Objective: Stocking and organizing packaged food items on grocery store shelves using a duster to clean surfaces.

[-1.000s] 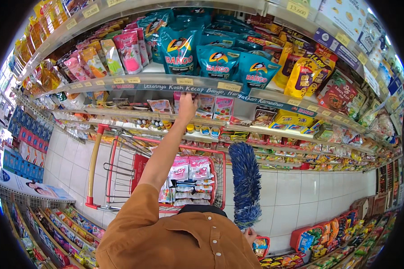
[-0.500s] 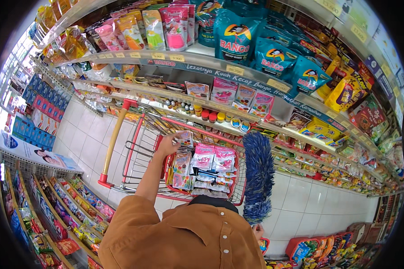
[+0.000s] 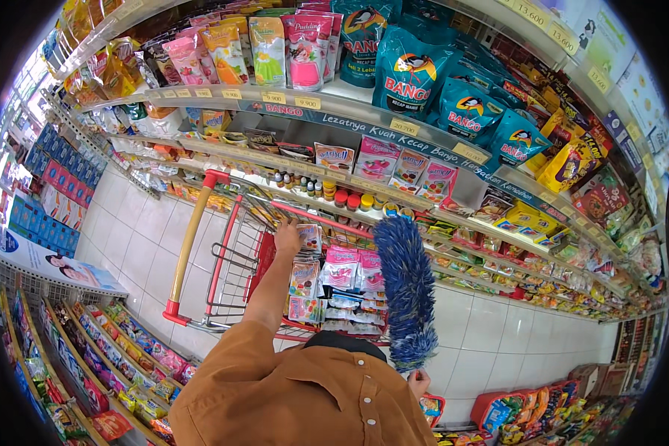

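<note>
At the left end of the red basket (image 3: 254, 286) in the shopping cart (image 3: 209, 286), my left hand (image 3: 288, 235) has its fingers closed on the edge of a small printed sachet (image 3: 310, 239). Below that sachet lie more sachets (image 3: 303, 279) of the same look, beside pink-and-white packets (image 3: 340, 267) and rows of packets (image 3: 354, 308) seen edge-on. My right hand (image 3: 418, 382), low and right of my body, grips a fluffy blue duster (image 3: 406, 290) by its lower end. The duster stands upright and covers the basket's right side.
Ahead runs a shelf (image 3: 305, 102) with teal pouches (image 3: 415, 74) and pink pouches (image 3: 308, 52). On lower shelves stand sachets (image 3: 377, 157) and small jars (image 3: 353, 201). Snack racks (image 3: 111, 357) curve along the left; red bins (image 3: 490, 412) sit behind on the right.
My left hand and the sachet have come slightly lower over the basket. The duster has shifted left and now hides more of the cart's right end. The whole view has moved slightly.
</note>
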Tool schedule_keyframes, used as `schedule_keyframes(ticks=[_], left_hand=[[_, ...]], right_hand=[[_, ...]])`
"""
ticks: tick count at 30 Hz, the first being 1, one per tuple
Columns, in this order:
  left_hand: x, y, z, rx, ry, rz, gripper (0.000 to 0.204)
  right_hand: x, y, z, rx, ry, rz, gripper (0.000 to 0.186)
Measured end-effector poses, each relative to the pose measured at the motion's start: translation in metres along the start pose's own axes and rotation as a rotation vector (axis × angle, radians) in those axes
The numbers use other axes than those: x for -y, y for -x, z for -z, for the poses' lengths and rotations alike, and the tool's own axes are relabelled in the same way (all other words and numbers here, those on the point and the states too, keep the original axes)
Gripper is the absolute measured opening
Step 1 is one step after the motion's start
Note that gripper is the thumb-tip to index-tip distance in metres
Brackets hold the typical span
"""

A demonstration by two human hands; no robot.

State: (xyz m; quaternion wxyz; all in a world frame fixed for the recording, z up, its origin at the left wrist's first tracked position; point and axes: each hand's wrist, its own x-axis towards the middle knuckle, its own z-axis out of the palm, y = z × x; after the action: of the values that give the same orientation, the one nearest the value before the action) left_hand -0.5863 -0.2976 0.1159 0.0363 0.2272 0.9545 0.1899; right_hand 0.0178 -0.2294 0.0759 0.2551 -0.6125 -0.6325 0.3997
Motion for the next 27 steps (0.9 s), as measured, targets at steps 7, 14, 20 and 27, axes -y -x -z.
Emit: schedule_keyframes(ticks=[7,14,20,27], left_hand=[[0.043,-0.003,0.015,0.125,0.163,-0.373,0.028],[0.0,0.042,0.097,0.266,1.5,0.309,0.025],[-0.042,0.071,0.121,0.139,1.736,0.296,0.032],[-0.058,0.07,0.151,0.069,1.936,0.25,0.018]], right_hand=[[0.045,0.026,-0.017,0.057,-0.114,-0.09,0.015],[0.08,0.009,-0.038,0.107,-0.053,0.064,0.018],[0.16,-0.013,-0.056,0.422,0.104,0.185,0.018],[0.188,-0.014,-0.05,0.216,0.271,0.16,0.023]])
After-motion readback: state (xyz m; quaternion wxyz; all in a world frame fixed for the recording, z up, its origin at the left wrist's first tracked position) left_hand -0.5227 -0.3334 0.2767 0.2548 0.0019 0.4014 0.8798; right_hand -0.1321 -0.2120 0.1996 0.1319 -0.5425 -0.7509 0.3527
